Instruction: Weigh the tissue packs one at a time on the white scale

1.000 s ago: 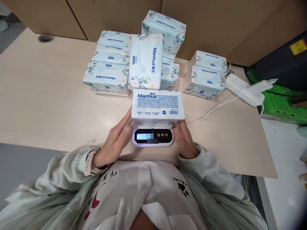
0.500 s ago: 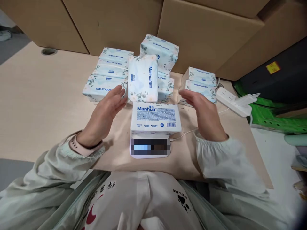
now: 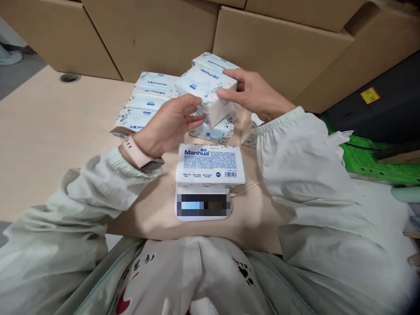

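Observation:
A light blue and white tissue pack [image 3: 197,81] is tilted above the other packs. My right hand [image 3: 252,92] grips it by the right end, thumb below and fingers on top. Close to its lower left corner is my left hand [image 3: 177,113], fingers apart; whether they touch the pack I cannot tell. Nearer to me, another tissue pack [image 3: 211,164] lies printed side up on a small white scale [image 3: 203,218], its display blurred out.
Several tissue packs [image 3: 151,100] form a row at the left, with another pack [image 3: 213,131] under the held one. A pack [image 3: 250,133] at the right is mostly hidden by my sleeve. Cardboard boxes [image 3: 157,39] line the back; a green crate [image 3: 370,162] is at the right.
Both hands have moved up and inward from beside the pack on the scale. The upper tissue pack has turned, and my right hand has taken hold of it.

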The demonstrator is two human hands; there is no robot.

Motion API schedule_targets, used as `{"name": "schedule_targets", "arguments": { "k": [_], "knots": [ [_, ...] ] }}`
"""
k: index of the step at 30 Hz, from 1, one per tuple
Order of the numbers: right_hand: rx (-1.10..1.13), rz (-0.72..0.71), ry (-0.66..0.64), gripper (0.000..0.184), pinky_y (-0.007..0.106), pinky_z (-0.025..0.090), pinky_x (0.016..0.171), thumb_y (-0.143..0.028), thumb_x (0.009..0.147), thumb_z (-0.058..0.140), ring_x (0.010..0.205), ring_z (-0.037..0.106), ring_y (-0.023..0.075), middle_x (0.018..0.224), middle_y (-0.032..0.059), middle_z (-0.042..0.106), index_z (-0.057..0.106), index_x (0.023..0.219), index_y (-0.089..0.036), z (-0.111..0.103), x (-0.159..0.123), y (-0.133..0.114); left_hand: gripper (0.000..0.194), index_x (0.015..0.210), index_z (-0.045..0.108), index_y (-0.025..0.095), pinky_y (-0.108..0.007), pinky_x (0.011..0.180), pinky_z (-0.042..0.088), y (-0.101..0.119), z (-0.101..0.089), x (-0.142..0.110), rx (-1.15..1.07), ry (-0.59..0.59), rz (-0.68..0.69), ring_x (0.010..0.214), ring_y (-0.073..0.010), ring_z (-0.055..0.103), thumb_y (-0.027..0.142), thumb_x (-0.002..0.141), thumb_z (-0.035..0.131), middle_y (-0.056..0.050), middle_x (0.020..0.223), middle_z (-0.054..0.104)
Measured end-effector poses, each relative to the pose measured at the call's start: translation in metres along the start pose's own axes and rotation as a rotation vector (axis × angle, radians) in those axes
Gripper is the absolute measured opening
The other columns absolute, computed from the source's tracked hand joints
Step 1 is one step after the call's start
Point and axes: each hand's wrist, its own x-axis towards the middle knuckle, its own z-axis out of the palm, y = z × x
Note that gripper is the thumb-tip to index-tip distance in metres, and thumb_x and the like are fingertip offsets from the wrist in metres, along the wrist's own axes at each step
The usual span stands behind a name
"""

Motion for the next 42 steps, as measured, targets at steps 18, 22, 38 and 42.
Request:
{"name": "schedule_targets", "arguments": {
  "k": [18,22,38,42],
  "knots": [
    [0.308,0.39,0.138,0.047,0.056,0.048,0.139,-0.064,0.109,0.061,0.15,0.07,0.0283,0.155,-0.0008,0.076,0.079,0.142,-0.036,0.038,-0.236,-0.028,0.063,0.163,0.061,0.021,-0.055,0.149,0.026,-0.06,-0.049,-0.123,0.079,0.052,-0.077,0.174,-0.0338,0.035,0.048,0.107,0.063,-0.004,0.179,0.049],
    [0.348,0.41,0.146,0.045,0.053,0.047,0.14,-0.063,0.111,0.058,0.151,0.069,0.0272,0.154,-0.0036,0.077,0.08,0.141,-0.037,0.042,-0.239,-0.031,0.06,0.162,0.062,0.023,-0.055,0.149,0.024,-0.067,-0.052,-0.128,0.061,0.022,-0.075,0.174,-0.0324,0.033,0.05,0.108,0.06,-0.003,0.18,0.047],
    [0.34,0.452,0.186,0.045,0.063,0.045,0.139,-0.068,0.105,0.066,0.15,0.07,0.0319,0.15,-0.001,0.079,0.083,0.136,-0.04,0.04,-0.242,-0.035,0.053,0.153,0.07,0.024,-0.051,0.148,0.026,-0.062,-0.045,-0.13,0.032,0.061,-0.072,0.173,-0.0314,0.038,0.047,0.105,0.063,-0.003,0.177,0.052],
    [0.279,0.456,0.199,0.041,0.064,0.045,0.139,-0.066,0.105,0.066,0.148,0.072,0.0325,0.147,-0.0022,0.081,0.083,0.134,-0.042,0.038,-0.242,-0.038,0.053,0.153,0.07,0.025,-0.052,0.148,0.026,-0.062,-0.049,-0.129,0.025,0.059,-0.064,0.173,-0.0312,0.037,0.047,0.105,0.066,-0.002,0.177,0.052]
  ]
}}
